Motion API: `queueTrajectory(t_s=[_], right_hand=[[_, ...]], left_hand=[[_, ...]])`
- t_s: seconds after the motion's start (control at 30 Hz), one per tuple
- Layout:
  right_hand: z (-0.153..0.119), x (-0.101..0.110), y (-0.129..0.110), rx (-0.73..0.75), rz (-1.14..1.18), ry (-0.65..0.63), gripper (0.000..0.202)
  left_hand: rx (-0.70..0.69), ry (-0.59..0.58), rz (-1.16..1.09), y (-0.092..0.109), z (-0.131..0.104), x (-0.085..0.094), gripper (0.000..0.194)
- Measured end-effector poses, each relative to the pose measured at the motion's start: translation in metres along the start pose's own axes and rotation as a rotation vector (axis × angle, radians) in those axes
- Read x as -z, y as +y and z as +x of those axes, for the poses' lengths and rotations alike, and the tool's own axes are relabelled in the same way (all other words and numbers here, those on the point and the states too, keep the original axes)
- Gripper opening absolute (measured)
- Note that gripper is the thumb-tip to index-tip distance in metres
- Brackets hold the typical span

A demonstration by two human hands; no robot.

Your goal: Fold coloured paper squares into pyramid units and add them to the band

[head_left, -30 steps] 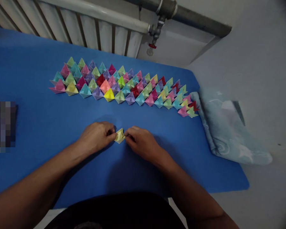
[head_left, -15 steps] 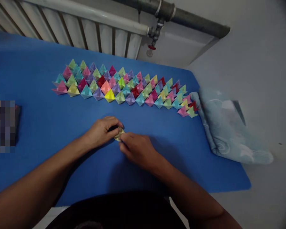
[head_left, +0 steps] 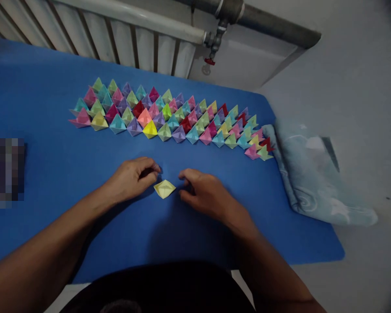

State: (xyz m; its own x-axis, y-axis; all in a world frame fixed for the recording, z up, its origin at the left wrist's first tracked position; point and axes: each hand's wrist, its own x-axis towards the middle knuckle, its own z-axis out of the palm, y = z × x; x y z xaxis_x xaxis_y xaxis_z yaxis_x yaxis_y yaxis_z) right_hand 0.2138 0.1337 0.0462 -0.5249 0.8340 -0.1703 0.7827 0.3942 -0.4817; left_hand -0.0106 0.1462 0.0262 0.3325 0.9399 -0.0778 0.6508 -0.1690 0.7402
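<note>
A pale yellow folded paper boat [head_left: 164, 189] rests by itself on the blue table [head_left: 124, 234], between my two hands. Just to its left is my left hand [head_left: 135, 176], fingers bent with a gap between thumb and forefinger, holding nothing. On the boat's other side, my right hand [head_left: 207, 191] has thumb and fingers apart and nothing in them. Beyond the hands stand several rows of small paper boats in many colours, among them a bright yellow boat [head_left: 150, 129] and a purple boat [head_left: 179, 134] in the nearest row.
A folded light blue blanket [head_left: 313, 174] lies over the table's right end against the wall. Along the back runs a white radiator [head_left: 117, 41] with a pipe and red valve handle [head_left: 210, 61]. A blurred-out object [head_left: 6, 169] sits at the left.
Both hands have let go of the yellow paper boat, which now lies on the table. My right hand has moved away to the right, my left slightly to the left.
</note>
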Motion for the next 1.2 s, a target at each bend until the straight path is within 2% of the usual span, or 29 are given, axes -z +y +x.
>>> queueTrajectory(t_s=[0.17,0.33,0.47,0.6,0.67,0.8,0.87,1.0,1.2], right_hand=[[0.005,-0.006,0.001,0.006,-0.007,-0.052,0.033],[0.009,-0.014,0.001,-0.035,-0.087,0.018,0.025],[0.009,-0.014,0.002,-0.07,-0.096,0.065,0.028],[0.011,-0.017,0.004,0.011,-0.052,0.032,0.022],[0.013,-0.019,0.005,-0.001,-0.051,0.052,0.02],[0.014,-0.021,0.005,-0.085,-0.023,0.145,0.023],[0.012,-0.02,0.003,-0.105,0.055,0.164,0.023],[0.006,-0.018,-0.007,-0.095,0.204,0.101,0.024],[0.011,-0.026,-0.021,-0.126,0.069,0.054,0.024]], left_hand=[[-0.016,-0.068,-0.087,-0.005,0.004,-0.01,0.032],[0.151,-0.164,-0.246,-0.007,0.003,-0.01,0.029],[0.264,-0.141,-0.238,-0.003,0.0,-0.005,0.023],[0.216,-0.167,-0.234,-0.001,0.0,-0.006,0.028],[0.198,-0.184,-0.222,0.0,0.001,-0.008,0.026],[0.337,-0.238,-0.27,0.005,0.0,-0.006,0.019],[0.417,-0.22,-0.293,0.008,0.0,-0.004,0.022],[0.454,-0.197,-0.303,0.009,0.0,-0.002,0.02],[0.464,-0.206,-0.304,0.005,0.003,-0.005,0.013]])
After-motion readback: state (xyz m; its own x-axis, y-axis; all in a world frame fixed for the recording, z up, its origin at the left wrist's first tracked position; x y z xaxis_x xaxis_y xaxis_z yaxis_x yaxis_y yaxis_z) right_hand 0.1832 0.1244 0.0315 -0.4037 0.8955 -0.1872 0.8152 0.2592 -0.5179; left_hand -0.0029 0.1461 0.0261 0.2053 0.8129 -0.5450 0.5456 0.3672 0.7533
